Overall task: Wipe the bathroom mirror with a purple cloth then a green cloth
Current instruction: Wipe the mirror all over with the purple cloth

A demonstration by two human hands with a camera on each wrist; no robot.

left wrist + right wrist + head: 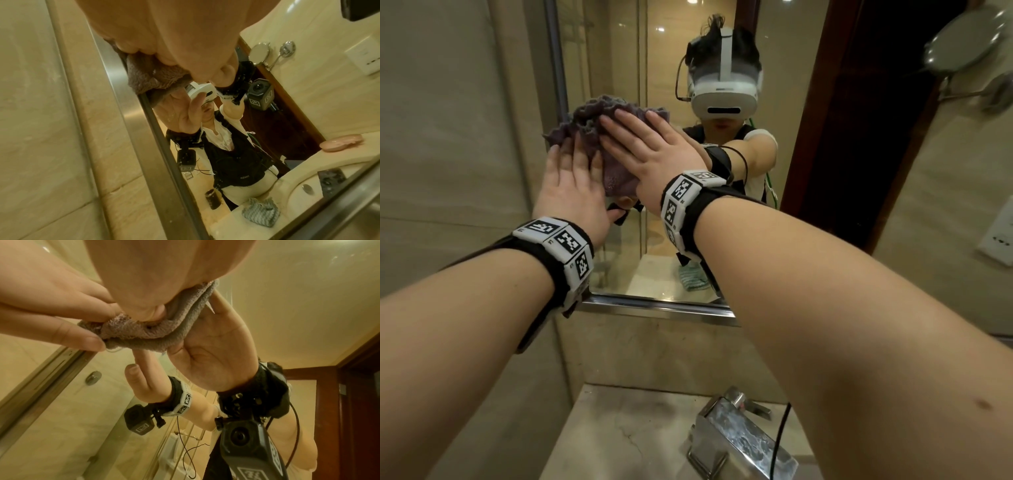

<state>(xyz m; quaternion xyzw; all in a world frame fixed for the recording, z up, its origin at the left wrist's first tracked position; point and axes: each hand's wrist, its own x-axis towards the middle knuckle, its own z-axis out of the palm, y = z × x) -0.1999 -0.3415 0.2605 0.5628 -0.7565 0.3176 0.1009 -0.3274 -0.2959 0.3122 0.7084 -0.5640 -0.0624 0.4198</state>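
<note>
both hands up on the bathroom mirror (pixel 619 58), pressing the purple cloth (pixel 589 126) flat against the glass near the mirror's left edge, upper part. left hand (pixel 571 192) lies on the cloth's lower left w/ fingers straight and spread, fingertips on the fabric. right hand (pixel 650 154) sits just beside it, partly over the cloth's right side, fingers (pixel 619 120) also straight and fanned out, palm pushing in. neither hand curls round the cloth; both flat, fingers apart. cloth is bunched and wrinkled, its top edge poking out above the fingertips.

left wrist view: cloth (pixel 148 76) squashed btwn palm and glass right by the metal mirror frame (pixel 131 100). right wrist view: cloth (pixel 144 331) folded under the palm, left hand's fingers (pixel 82 337) touching its edge.

green cloth (pixel 261 212) shows only as a reflection, lying crumpled on the table near the basin; also seen in the head view (pixel 693 277) low in the mirror. faucet (pixel 736 442) below the arms on the table (pixel 613 431). small round mirror (pixel 969 37) on an arm at the right wall, wall socket (pixel 1000 236) below it. pink soap dish (pixel 341 142) in the reflection. marker bands on both wrists.
</note>
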